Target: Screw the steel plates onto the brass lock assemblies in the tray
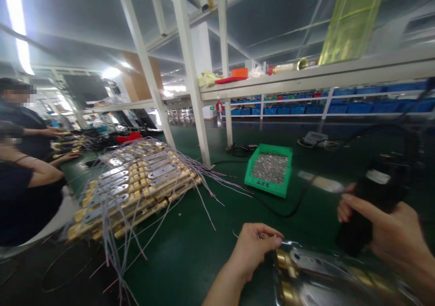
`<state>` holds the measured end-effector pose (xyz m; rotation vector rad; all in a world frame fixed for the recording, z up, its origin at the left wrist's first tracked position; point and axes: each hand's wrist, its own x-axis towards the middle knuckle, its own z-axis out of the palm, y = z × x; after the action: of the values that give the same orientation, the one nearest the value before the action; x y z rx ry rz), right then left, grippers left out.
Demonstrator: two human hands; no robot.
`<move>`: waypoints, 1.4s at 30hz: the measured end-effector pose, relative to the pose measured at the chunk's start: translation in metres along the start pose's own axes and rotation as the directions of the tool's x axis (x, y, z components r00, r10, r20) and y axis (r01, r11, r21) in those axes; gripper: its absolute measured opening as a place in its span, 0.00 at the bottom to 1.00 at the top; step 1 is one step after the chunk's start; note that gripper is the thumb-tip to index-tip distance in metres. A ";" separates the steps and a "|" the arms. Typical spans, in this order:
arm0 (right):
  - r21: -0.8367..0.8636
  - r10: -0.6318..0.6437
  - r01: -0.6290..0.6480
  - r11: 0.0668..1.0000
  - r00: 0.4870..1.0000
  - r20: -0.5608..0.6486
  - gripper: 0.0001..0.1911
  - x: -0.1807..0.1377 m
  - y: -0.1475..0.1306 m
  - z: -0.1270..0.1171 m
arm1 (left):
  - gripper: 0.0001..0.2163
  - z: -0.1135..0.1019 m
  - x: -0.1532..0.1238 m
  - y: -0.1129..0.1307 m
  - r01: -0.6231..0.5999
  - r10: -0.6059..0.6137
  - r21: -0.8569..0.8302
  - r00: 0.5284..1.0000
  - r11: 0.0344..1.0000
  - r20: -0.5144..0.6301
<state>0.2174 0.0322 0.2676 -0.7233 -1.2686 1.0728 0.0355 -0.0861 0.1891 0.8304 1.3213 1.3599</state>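
Brass and steel fill the lower right of my view: a brass valve assembly (316, 274) with a bright metal plate lies on the green bench mat (190, 251), close under me. Its long axis seems to run from near centre toward the lower right, though motion blur softens it.

My left hand (258, 247) sits at the near-centre end of that assembly, its fingertips pinched together on something tiny and shiny, probably a screw; I cannot make it out clearly. The pinch touches or hovers just at the brass end by the plate.

My right hand (384, 224) is up and to the right, fingers wrapped tight around the dark body of an electric screwdriver (370, 197). Its bit end points left, toward the left hand, and it is blurred. So the left hand is nearer to the assembly; the driver stands above and just right of it.

Farther off on the mat, a green tray of small screws (270, 168) sits beyond my hands. To the left, a stack of similar brass assemblies (136, 184) trails grey wires. At the far left edge, other people's arms (37, 161) work at their own parts.
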 end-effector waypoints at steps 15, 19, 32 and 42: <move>0.124 -0.016 -0.009 0.992 0.980 0.199 0.18 -0.015 -0.012 0.005 | 0.31 -0.018 -0.010 -0.014 0.056 -0.126 0.244 0.950 0.968 0.285; 0.330 -0.009 -0.002 0.944 0.999 0.034 0.18 -0.016 -0.033 0.007 | 0.26 -0.017 -0.010 -0.015 -0.036 -0.078 0.308 0.933 0.951 0.352; 0.498 0.195 -0.129 0.858 0.977 -0.082 0.24 -0.035 -0.036 0.030 | 0.27 -0.005 -0.008 -0.022 -0.019 -0.027 0.183 0.969 0.983 0.244; 0.513 0.198 -0.113 0.851 0.973 -0.114 0.22 -0.034 -0.034 0.031 | 0.29 -0.005 -0.005 -0.027 -0.036 0.001 0.172 0.981 0.984 0.195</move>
<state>0.1966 -0.0159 0.2909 -0.5012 -0.7428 1.3799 0.0376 -0.0953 0.1628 1.0700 1.2935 1.1556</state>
